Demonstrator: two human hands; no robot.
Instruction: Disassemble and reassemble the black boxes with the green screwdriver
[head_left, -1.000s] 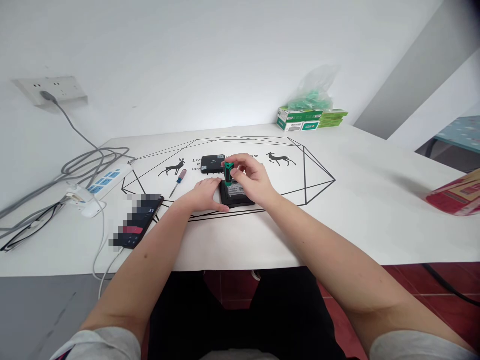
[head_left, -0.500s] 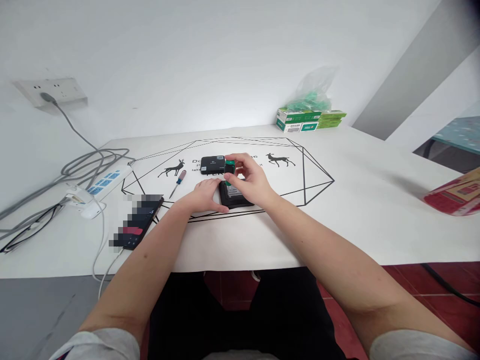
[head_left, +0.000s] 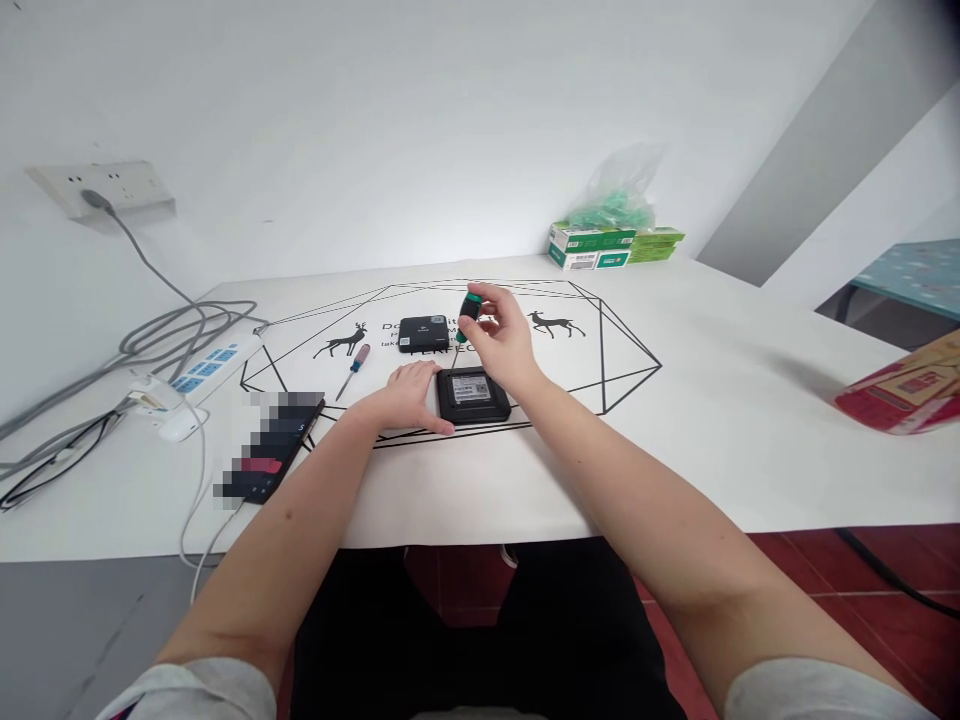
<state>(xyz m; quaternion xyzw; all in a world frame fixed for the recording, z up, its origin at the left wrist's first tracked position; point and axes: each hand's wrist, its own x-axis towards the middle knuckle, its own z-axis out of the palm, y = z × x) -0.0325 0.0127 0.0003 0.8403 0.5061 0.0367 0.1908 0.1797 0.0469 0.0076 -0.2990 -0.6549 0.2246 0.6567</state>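
A black square device (head_left: 493, 408) with a silver label lies on the white table mat. My left hand (head_left: 409, 398) rests at its left edge, thumb and fingers spread apart. My right hand (head_left: 504, 338) grips a green and black screwdriver (head_left: 470, 306) by the handle, tilted, its thin shaft pointing down at the device's upper left part. Whether the tip touches is too small to tell. Behind the device lies a flat black box (head_left: 424, 333). A second screwdriver (head_left: 361, 358) with a red and blue handle lies to the left.
At the left are a phone (head_left: 289, 440), a white power strip (head_left: 217, 365) and coiled grey cables (head_left: 161, 335). Green and white boxes (head_left: 592, 240) under a plastic bag (head_left: 619, 190) stand at the back. A red package (head_left: 900, 385) lies at the right edge.
The green screwdriver in my right hand has risen and tilted, with its shaft now visible. More of the device's label shows. My left hand stays at the device's edge.
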